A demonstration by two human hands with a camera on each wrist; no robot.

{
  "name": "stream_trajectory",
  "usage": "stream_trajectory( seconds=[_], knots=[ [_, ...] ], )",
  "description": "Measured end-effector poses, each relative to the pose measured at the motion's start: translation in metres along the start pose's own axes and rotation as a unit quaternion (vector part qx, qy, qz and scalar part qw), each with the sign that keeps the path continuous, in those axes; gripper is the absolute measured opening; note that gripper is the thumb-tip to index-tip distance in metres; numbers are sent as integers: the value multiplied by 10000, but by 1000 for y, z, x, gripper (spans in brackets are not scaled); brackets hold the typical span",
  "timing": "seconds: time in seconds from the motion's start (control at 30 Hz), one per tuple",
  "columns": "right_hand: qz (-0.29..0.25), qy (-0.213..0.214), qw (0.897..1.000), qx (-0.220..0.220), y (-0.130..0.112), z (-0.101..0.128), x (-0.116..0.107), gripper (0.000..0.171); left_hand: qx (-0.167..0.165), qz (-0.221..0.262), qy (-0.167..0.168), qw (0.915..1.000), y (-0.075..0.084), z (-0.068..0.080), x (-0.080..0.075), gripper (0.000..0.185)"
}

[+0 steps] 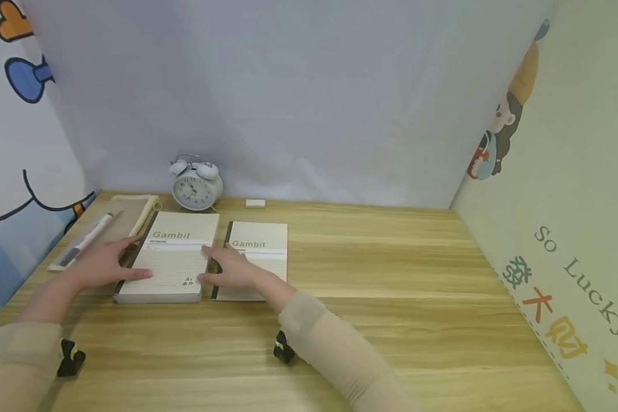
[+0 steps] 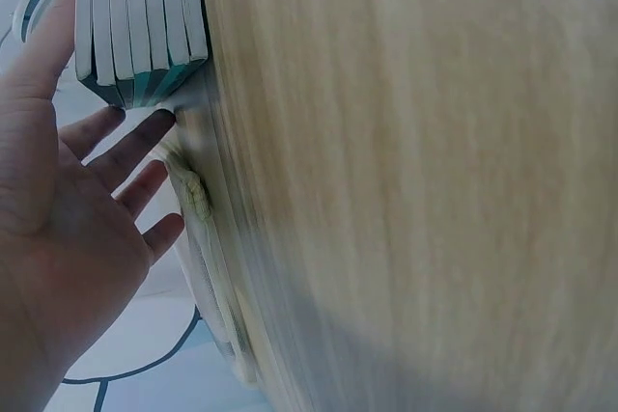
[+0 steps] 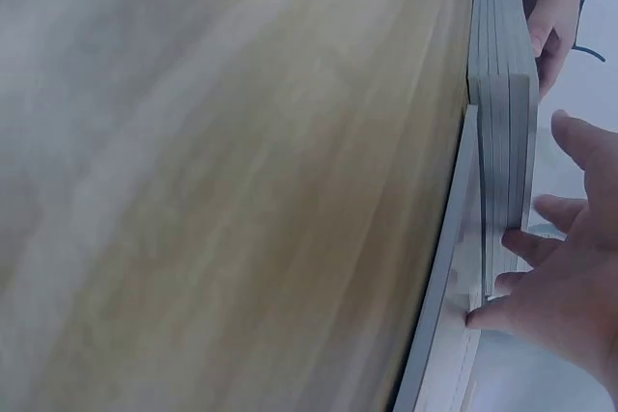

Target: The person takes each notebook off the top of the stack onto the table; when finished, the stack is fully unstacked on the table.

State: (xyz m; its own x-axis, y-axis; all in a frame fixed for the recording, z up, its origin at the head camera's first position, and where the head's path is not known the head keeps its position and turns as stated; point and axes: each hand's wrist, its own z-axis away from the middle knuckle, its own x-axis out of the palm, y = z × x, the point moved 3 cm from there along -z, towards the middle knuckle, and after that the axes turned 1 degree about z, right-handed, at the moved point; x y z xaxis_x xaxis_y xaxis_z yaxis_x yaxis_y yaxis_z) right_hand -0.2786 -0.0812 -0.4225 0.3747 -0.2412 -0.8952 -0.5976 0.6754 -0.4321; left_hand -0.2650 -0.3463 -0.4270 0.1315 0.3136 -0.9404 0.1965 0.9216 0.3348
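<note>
Beige sleeves lead to both hands at a stack of Gambit notebooks (image 1: 167, 260) on the bench (image 1: 391, 297). Left hand (image 1: 103, 266) presses its spine side with straight fingers; right hand (image 1: 234, 272), fingers straight, touches its other edge, resting over a single notebook (image 1: 260, 246) just beside the stack.

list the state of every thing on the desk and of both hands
stack of cream Gambit notebooks: closed, flat, held between both hands
single cream Gambit notebook: closed, flat, under right hand
white twin-bell alarm clock: upright
beige mesh pencil pouch: lying flat
left hand: open, against stack
right hand: open, against stack
</note>
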Motion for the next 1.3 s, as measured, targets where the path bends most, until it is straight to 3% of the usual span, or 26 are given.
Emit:
stream_trajectory(
  seconds=[0.43,0.67,0.87,1.03,1.3],
  knots=[
    [-107,381,9992,32,0,-6,0,75,24,220,-75,9997,2,-3,-1,105],
    [-287,465,9984,117,-1,-4,0,75,258,-9,311,9992,7,-5,-9,106],
    [-653,479,9964,271,3,3,-3,74,418,301,448,9977,20,-4,-18,104],
    [-786,544,9952,225,8,6,-12,72,643,282,472,9964,28,-2,-23,98],
    [-847,833,9925,274,22,13,-36,71,874,-170,492,9948,53,-3,-34,96]
  ],
)
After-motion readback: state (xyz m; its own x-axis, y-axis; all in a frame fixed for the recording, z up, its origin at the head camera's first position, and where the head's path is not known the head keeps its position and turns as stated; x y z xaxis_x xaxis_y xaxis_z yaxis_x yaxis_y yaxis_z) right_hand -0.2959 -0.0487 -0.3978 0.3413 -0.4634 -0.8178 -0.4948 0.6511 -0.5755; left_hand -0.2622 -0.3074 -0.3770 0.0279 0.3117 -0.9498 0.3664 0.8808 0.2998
